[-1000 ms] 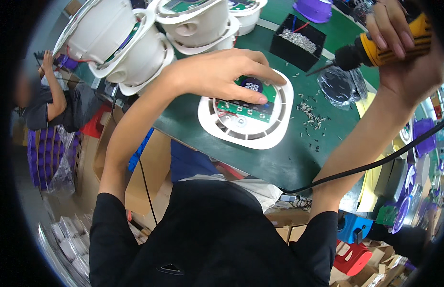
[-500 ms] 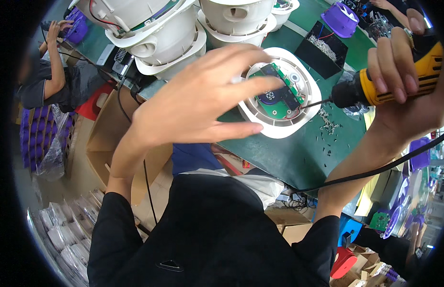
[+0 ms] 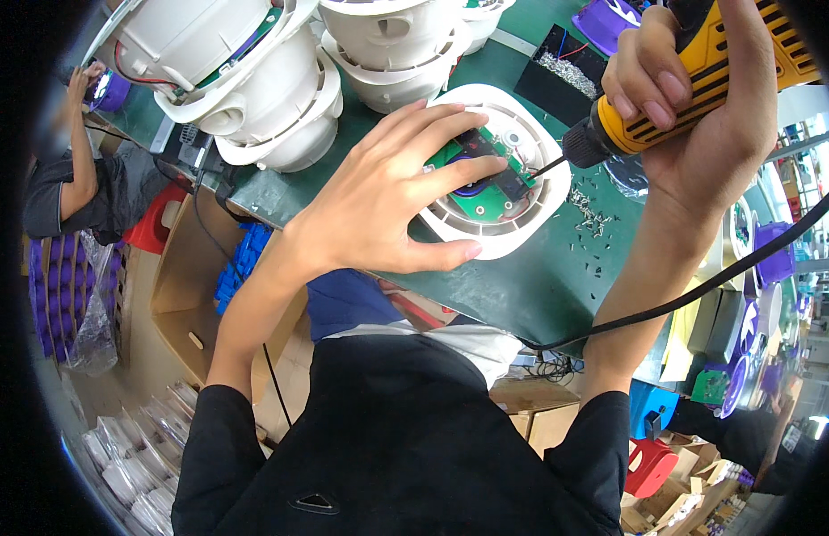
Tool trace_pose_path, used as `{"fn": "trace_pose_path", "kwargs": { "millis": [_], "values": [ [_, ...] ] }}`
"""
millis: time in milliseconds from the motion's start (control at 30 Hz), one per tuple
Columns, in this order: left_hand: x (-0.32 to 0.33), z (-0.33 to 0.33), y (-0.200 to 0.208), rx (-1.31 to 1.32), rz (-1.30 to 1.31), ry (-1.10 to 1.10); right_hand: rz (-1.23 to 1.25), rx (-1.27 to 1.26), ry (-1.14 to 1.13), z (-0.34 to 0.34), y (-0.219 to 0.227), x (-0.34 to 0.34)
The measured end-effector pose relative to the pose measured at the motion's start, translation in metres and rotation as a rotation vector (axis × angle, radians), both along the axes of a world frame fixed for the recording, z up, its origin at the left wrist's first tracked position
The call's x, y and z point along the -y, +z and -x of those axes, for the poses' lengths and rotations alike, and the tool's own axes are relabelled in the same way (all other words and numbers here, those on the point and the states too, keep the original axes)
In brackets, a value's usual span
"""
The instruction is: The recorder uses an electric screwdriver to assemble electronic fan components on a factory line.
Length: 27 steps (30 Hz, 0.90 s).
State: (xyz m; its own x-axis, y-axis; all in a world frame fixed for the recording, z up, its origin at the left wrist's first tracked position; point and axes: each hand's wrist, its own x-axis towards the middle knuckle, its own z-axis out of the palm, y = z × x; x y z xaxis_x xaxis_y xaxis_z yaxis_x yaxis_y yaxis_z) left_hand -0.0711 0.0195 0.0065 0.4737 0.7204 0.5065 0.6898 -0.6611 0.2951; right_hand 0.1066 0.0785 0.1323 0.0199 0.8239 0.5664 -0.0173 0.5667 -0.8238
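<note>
A round white plastic housing (image 3: 552, 198) lies on the green worktable in front of me, with a green circuit board (image 3: 479, 205) inside it. Over its left side my left hand (image 3: 383, 183) is spread, the index finger reaching onto the board and the thumb by the near rim. My right hand (image 3: 691, 134) is wrapped around a yellow and black power drill (image 3: 745, 76), held on its side. The drill's thin bit (image 3: 548, 167) points left and down to the board's right edge; whether it sits on a screw is too small to tell.
Stacked white housings (image 3: 276, 94) stand at the back left, with another stack (image 3: 396, 62) beside them. A black tray (image 3: 541, 71) of screws is behind the housing. Loose screws (image 3: 589, 219) lie to its right. The black cord (image 3: 691, 308) crosses my right forearm. A person (image 3: 70, 170) works at far left.
My right hand has brought the drill left and up in the picture, its bit now farther over the board. My left hand has settled lower on the housing, its index finger on the board. The view has shifted.
</note>
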Motion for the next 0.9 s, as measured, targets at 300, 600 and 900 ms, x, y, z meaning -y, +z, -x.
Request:
{"fn": "trace_pose_path", "kwargs": {
  "millis": [300, 600, 900],
  "values": [
    [-0.001, 0.000, -0.002, 0.008, -0.008, 0.001, -0.185, 0.087, 0.078, -0.011, 0.000, -0.023],
    [-0.003, 0.000, -0.003, 0.012, -0.013, -0.003, -0.263, 0.047, 0.015, -0.010, -0.008, -0.024],
    [-0.003, 0.000, -0.003, 0.011, -0.011, -0.002, -0.361, 0.141, 0.040, -0.015, -0.009, -0.030]
  ]
}}
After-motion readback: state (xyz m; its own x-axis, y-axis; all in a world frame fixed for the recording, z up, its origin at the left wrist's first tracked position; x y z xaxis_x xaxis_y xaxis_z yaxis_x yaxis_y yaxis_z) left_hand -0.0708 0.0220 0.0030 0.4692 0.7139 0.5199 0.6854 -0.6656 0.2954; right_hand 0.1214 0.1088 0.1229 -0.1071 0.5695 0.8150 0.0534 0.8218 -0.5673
